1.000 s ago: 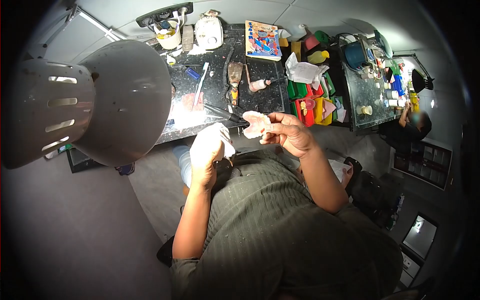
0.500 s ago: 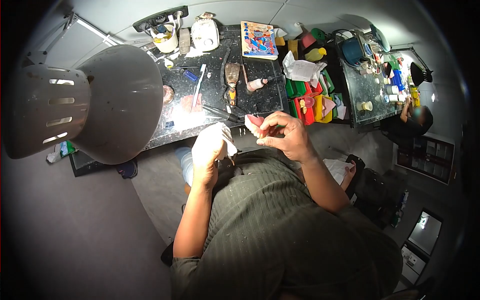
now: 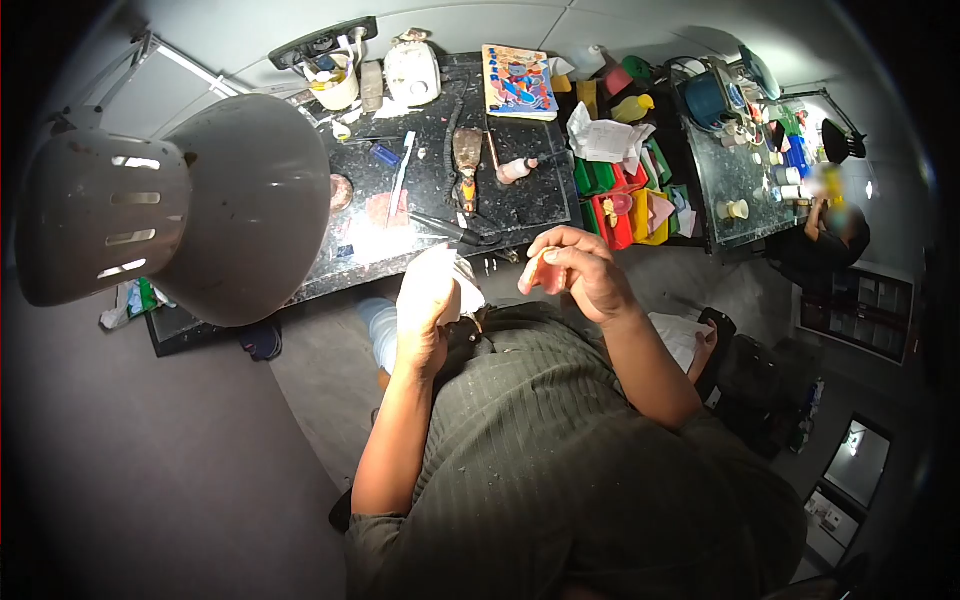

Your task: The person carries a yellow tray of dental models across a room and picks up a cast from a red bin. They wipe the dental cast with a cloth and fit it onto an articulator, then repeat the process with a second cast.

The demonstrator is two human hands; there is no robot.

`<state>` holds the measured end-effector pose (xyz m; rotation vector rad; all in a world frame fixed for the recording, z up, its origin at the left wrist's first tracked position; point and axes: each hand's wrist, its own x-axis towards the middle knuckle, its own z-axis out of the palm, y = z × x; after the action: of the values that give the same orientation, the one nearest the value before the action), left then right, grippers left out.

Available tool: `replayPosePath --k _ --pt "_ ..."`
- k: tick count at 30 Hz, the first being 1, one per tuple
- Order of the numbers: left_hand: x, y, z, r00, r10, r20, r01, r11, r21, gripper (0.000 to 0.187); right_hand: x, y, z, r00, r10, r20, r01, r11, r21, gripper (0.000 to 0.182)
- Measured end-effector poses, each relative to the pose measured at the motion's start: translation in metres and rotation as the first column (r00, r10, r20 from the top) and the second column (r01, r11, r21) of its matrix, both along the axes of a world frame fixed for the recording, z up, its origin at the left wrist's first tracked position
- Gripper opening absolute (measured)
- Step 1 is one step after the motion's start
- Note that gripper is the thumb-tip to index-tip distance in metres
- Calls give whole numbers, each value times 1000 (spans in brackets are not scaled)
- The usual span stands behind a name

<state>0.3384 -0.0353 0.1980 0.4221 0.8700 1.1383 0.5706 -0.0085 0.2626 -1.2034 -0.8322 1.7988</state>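
Note:
My right hand (image 3: 592, 272) pinches a pink denture (image 3: 545, 277) between thumb and fingers, held up just past the bench's front edge. The denture is tilted, and the fingers cover part of it. To its left, my left hand (image 3: 424, 308) is closed around a crumpled white cloth (image 3: 467, 292), a short gap away from the denture. Strong lamp light washes out part of the cloth. Beyond my hands, a dark pen-shaped handpiece (image 3: 448, 229) lies near the bench edge, close to a white toothbrush (image 3: 402, 172).
A large grey lamp (image 3: 245, 210) stands close on the left. On the dark bench (image 3: 540, 205) are a pink-stained bottle (image 3: 516, 170), a colourful book (image 3: 519, 82) and a cup of tools (image 3: 338, 90). Coloured bins (image 3: 612, 222) sit at right; a person (image 3: 835, 238) works beyond.
My right hand has turned the denture over and drawn it slightly right, away from the cloth. My left hand has shifted a little right, still holding the cloth.

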Motion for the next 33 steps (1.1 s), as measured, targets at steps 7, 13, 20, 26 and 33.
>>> replayPosePath --k 7,13,20,26,33 --pt "-1 -1 -6 990 -117 77 119 993 -21 58 4 -16 -28 980 123 -154 -147 976 -159 15" --pt "5 -2 -7 987 -161 -8 161 987 10 54 -30 -19 1 897 228 379 -170 969 -179 31" --pt "7 -4 -5 958 -283 40 284 958 -41 58 -50 -26 -8 486 150 861 -400 914 66 73" --pt "6 -4 -5 942 -314 -114 316 949 -5 44 -54 -29 -15 462 53 885 -353 927 128 69" --pt "9 0 -3 953 -303 28 304 948 -90 50 -56 -36 -22 579 -10 815 -289 933 216 63"
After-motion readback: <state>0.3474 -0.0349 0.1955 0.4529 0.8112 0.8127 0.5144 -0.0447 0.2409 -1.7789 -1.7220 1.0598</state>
